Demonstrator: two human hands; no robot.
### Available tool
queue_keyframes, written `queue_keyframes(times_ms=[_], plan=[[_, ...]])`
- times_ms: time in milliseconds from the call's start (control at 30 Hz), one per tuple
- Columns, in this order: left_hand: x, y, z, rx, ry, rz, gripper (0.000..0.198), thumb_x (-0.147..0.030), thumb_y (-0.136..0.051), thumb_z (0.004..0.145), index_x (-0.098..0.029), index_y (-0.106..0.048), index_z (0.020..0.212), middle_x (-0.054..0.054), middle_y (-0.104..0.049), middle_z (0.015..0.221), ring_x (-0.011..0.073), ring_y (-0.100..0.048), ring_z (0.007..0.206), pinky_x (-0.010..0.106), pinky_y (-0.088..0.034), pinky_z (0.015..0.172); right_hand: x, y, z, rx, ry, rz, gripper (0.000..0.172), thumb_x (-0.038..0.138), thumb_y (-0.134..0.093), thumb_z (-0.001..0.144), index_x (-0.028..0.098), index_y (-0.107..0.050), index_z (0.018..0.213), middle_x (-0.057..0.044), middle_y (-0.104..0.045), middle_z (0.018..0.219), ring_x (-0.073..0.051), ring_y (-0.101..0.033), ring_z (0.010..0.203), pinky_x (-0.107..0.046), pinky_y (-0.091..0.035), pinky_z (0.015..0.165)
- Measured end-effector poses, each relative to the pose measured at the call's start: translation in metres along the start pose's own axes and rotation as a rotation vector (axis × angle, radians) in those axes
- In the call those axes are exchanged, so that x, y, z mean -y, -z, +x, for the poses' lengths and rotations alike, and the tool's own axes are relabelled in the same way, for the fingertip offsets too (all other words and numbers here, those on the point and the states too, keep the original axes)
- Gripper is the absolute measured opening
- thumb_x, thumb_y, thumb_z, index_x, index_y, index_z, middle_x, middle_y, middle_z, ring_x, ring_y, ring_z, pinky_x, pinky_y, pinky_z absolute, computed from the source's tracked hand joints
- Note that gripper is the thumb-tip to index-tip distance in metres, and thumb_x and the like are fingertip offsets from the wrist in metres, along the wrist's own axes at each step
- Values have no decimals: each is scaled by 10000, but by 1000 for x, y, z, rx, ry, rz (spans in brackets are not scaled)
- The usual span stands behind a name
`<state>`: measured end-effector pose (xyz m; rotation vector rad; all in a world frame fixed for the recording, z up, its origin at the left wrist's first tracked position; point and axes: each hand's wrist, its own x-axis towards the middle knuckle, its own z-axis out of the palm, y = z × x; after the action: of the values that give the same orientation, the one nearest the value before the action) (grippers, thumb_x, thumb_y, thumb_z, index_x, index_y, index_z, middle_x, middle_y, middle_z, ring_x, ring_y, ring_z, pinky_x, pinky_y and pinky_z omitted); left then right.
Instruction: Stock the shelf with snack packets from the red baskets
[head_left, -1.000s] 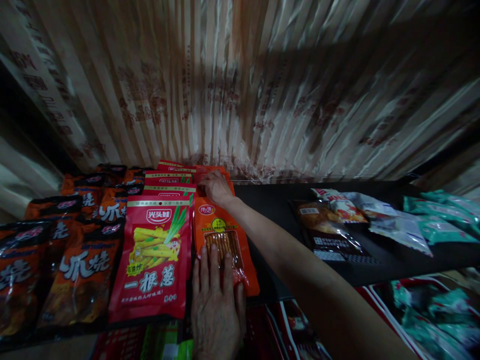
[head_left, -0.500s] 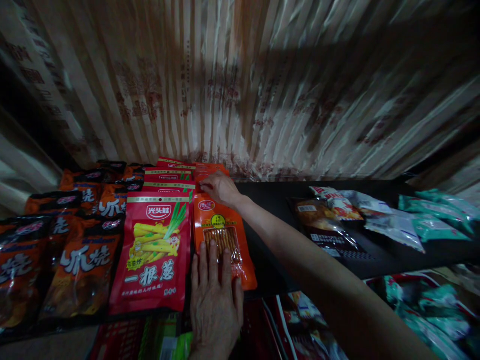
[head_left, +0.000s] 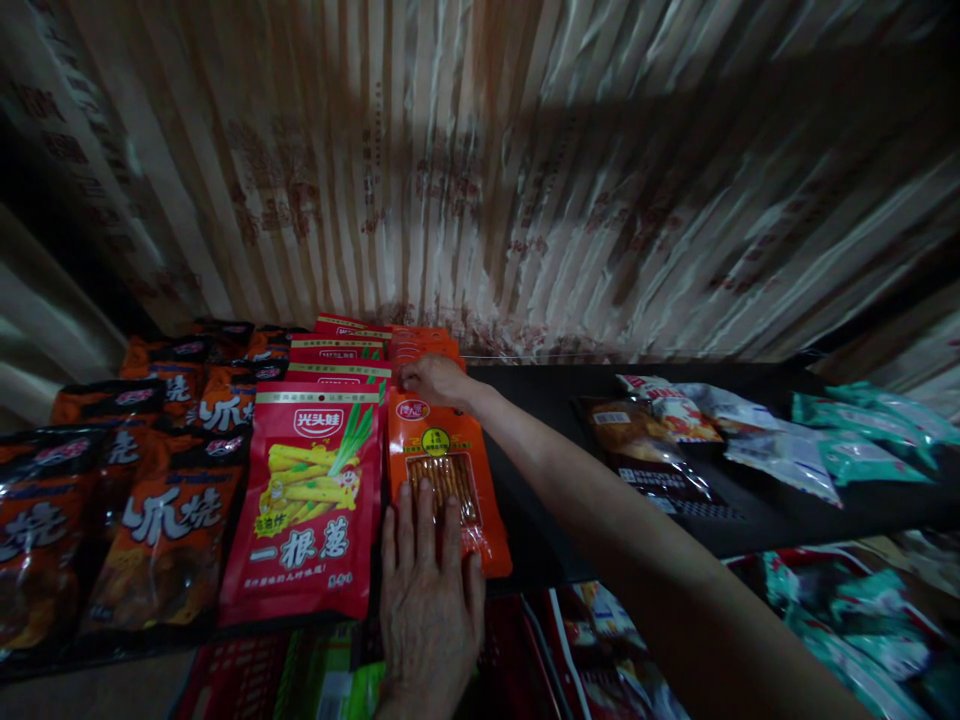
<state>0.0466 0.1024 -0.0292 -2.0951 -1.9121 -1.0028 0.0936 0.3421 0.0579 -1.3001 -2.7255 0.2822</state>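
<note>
An orange snack packet [head_left: 439, 455] with a clear window lies on the dark shelf [head_left: 555, 400], front one of a row of orange packets [head_left: 424, 345]. My left hand [head_left: 431, 590] lies flat on its lower end, fingers stretched out. My right hand [head_left: 435, 380] reaches across to the packet's top edge, fingers curled on the packets behind it. Just to the left stands a row of red packets [head_left: 311, 500] with green onion art.
Dark orange packets [head_left: 165, 520] fill the shelf's left side. A dark brown packet [head_left: 652, 450], white packets [head_left: 780, 450] and teal packets [head_left: 870, 440] lie at the right. A striped curtain [head_left: 480, 170] hangs behind. More packets [head_left: 847, 610] sit on a lower shelf.
My right hand has drawn back a little toward me along the orange row, uncovering the packets behind it. My left hand stays flat on the front packet.
</note>
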Motion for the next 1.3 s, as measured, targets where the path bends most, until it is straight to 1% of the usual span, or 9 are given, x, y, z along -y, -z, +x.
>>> queue_keyframes(times_ms=[267,400,500,667,900,967,1100,1167,1300], plan=[[-1,5,4,-12,0,10,423,-338,-503,848,-157,-578,1223,151,-487,1375,295,-377,1318,495,-351,1051,6,-2,-4,-111,-82,-80,229,233,-451,879,220,-678,899,-52,-700,877,-205,-596,890,-272,-389,709],[0,4,5,-20,-8,14,420,-337,-494,852,-148,-581,1216,160,-495,1366,298,-403,1300,493,-375,1037,4,3,-4,-85,-34,-16,227,296,-469,889,231,-681,933,-15,-699,859,-169,-610,808,-242,-382,650],[1,2,5,-26,-17,16,416,-328,-484,856,-150,-577,1221,162,-486,1372,303,-413,1292,501,-384,1031,0,3,-1,-32,-2,50,186,331,-567,836,230,-694,927,10,-702,845,-152,-617,773,-224,-375,621],[2,1,5,-35,-30,28,397,-306,-469,866,-153,-579,1215,169,-476,1379,304,-408,1296,504,-396,1022,-1,-1,3,-62,-31,59,150,309,-591,811,246,-706,884,20,-705,820,-159,-620,768,-227,-383,616],[0,2,5,-24,-33,26,406,-318,-461,864,-144,-585,1210,169,-475,1379,320,-379,1312,523,-375,1031,-2,-5,4,-138,-68,30,175,257,-551,829,226,-695,925,-26,-705,854,-201,-615,852,-282,-417,737],[1,1,4,-11,-31,27,412,-311,-459,865,-143,-576,1223,162,-466,1389,315,-367,1320,513,-367,1039,0,-6,1,-188,-51,22,173,246,-565,827,216,-691,941,-39,-701,905,-211,-600,896,-308,-415,801],[2,0,2,28,-23,34,433,-289,-449,870,-146,-538,1268,144,-428,1422,299,-348,1333,492,-373,1037,12,-10,-16,-427,-19,16,237,279,-498,890,203,-668,1037,-65,-663,1078,-232,-538,1042,-373,-370,930],[2,1,2,34,-32,42,433,-298,-452,868,-147,-543,1264,146,-440,1413,303,-362,1325,492,-381,1029,22,-14,-30,-503,-5,-4,279,291,-451,915,205,-646,1096,-73,-626,1181,-249,-480,1143,-405,-341,971],[2,4,4,30,-30,49,413,-302,-461,863,-137,-578,1224,170,-480,1375,321,-393,1302,498,-393,1016,42,-29,-57,-464,-19,-73,363,334,-462,904,207,-571,1226,-102,-463,1393,-315,-312,1311,-494,-269,1028]])
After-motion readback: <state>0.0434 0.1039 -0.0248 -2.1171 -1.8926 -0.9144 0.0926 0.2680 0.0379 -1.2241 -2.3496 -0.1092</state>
